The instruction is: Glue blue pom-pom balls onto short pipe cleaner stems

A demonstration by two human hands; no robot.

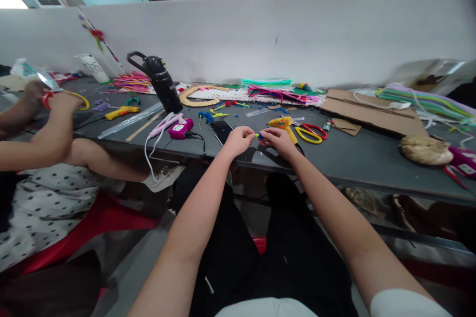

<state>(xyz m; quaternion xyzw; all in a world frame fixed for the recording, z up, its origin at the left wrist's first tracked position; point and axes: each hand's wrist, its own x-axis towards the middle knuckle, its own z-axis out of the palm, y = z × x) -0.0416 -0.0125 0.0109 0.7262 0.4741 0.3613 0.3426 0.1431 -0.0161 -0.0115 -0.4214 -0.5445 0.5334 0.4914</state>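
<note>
From where I stand, the counter looks smooth and matt, the cardboard papery and dull; the yellow glue gun is plastic, the phone screen glossy — and the pink pipe cleaners look fuzzy.

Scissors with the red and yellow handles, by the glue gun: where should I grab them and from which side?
Hold the scissors by their handle loops, probably from the right, once your right hand is free of the small blue piece. The loops stick out rightward, while the yellow glue gun crowds the left end, where the blades are hard to make out.
</note>
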